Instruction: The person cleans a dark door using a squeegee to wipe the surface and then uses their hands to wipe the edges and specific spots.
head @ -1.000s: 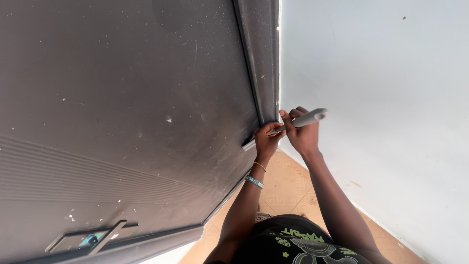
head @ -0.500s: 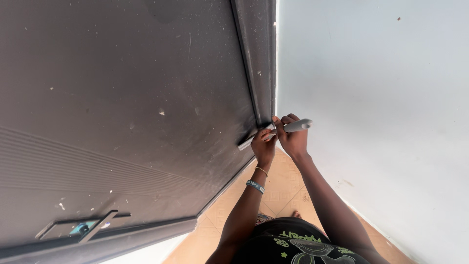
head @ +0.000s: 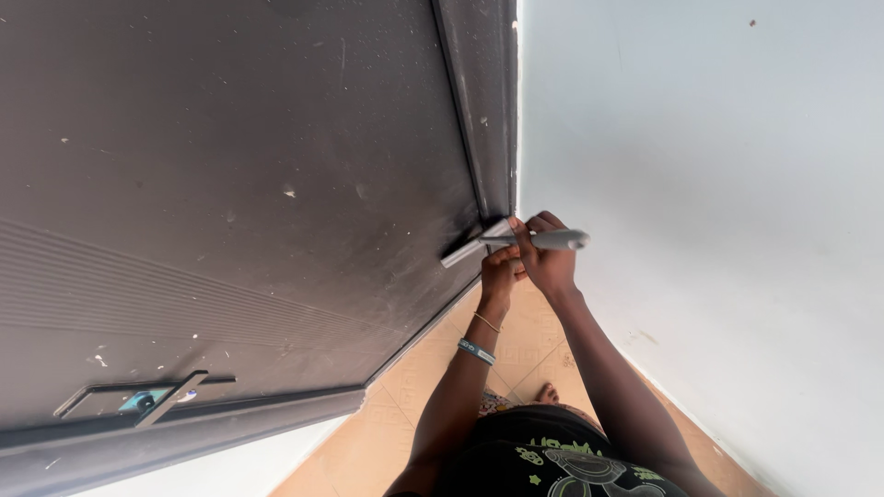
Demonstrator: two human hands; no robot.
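Scraper [head: 516, 241] work is going on at the door's [head: 230, 138] lower hinge-side corner, by the white wall [head: 718, 184]. Its long axis is lying nearly level, blade toward the door, grey handle toward the wall. The right hand [head: 548, 262] is wrapping tightly round the handle; the left hand [head: 499, 274] is steadying just beneath, its grip unclear. Keeping the blade flat should be helping avoid gouging.

Tan patterned floor tiles [head: 539, 345] — a bare foot [head: 547, 394] on them
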